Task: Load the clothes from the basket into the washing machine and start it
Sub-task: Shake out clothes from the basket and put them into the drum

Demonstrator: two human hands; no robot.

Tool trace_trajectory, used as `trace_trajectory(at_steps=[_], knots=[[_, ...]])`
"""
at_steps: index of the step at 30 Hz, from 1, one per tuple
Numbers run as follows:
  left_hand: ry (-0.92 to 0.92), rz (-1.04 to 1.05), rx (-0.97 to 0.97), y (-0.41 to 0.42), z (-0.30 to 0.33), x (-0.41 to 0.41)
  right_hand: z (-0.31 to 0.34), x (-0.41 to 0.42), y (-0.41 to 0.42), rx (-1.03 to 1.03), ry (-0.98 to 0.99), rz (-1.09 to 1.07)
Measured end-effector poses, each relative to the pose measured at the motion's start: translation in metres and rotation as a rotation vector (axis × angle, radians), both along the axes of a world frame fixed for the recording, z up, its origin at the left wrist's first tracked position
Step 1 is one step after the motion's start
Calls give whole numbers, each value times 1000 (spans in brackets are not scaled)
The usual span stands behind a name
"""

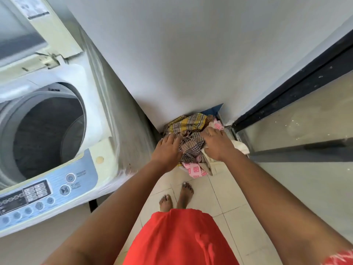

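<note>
A pile of clothes (191, 123) fills a basket on the floor in the corner; only a blue bit of the basket (214, 110) shows at the back. The pile has yellow checked, brown checked (192, 148) and pink patterned (194, 170) cloth. My left hand (168, 150) presses on the pile's left side, fingers curled into the fabric. My right hand (216, 145) grips the brown checked cloth from the right. The top-loading washing machine (91, 115) stands at the left with its lid up and its drum (47, 131) dark, with no clothes seen in it.
The machine's control panel (38, 196) with power and start buttons faces me at lower left. A grey wall (181, 54) rises behind the basket. A dark-framed glass door (298, 119) runs along the right. My bare feet (176, 197) stand on pale tiles.
</note>
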State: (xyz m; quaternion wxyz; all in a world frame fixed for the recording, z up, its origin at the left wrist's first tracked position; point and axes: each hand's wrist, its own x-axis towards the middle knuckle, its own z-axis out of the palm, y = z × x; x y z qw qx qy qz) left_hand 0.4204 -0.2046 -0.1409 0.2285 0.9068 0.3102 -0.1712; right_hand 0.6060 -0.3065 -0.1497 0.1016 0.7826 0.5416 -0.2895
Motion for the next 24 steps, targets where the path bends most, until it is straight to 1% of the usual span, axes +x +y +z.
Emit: trace_trajectory(at_steps=[5, 10, 15, 19, 21, 24], knots=[[87, -22, -48, 3, -45, 8, -37, 3, 9, -106, -8, 30], [85, -31, -52, 8, -101, 21, -95, 2, 14, -110, 29, 13], [106, -31, -63, 9, -151, 27, -148, -5, 27, -169, -31, 65], [76, -8, -77, 11, -176, 25, -171, -7, 38, -273, -68, 125], [55, 1, -84, 15, -182, 24, -179, -5, 42, -340, -51, 131], [30, 16, -98, 21, -178, 24, -180, 0, 47, -349, -7, 105]])
